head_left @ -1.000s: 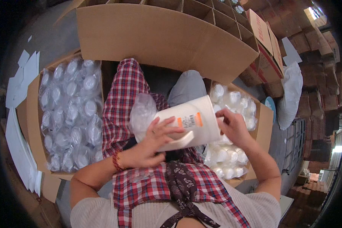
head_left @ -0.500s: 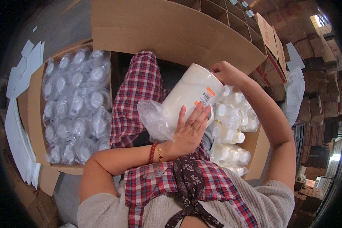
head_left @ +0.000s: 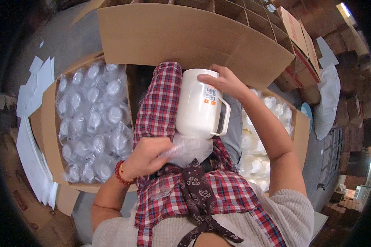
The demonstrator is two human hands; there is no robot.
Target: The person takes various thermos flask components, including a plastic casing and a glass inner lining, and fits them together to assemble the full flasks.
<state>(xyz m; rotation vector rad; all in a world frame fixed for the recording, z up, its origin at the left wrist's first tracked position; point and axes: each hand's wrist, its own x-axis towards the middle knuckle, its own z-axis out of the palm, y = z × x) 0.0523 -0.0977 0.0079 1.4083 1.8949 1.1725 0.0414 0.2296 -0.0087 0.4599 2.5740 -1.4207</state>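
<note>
Right now the right hand (head_left: 226,82) is wrapped around one end of a white mug (head_left: 196,107), its thumb laid along the mug's side near the end farther from the body. The left hand (head_left: 147,155) is curled nearly into a fist, slightly blurred, pinching a clear plastic bag (head_left: 191,149) bunched against the mug's nearer end. Between them, the mug sits over the lap beside a plaid-covered leg (head_left: 158,103), its handle (head_left: 224,119) turned to the right and an orange-marked label (head_left: 210,95) facing up. Farther out on the left, a carton (head_left: 49,119) holds rows of round-topped items (head_left: 94,119) in clear plastic, with white sheets (head_left: 33,156) stacked just past it. On the right, another carton (head_left: 301,127) holds white wrapped pieces (head_left: 255,164). Ahead stands a large cardboard box (head_left: 185,33) with dividers (head_left: 231,14); near its right end are a printed carton (head_left: 305,68) and a pale sack (head_left: 327,103).
</note>
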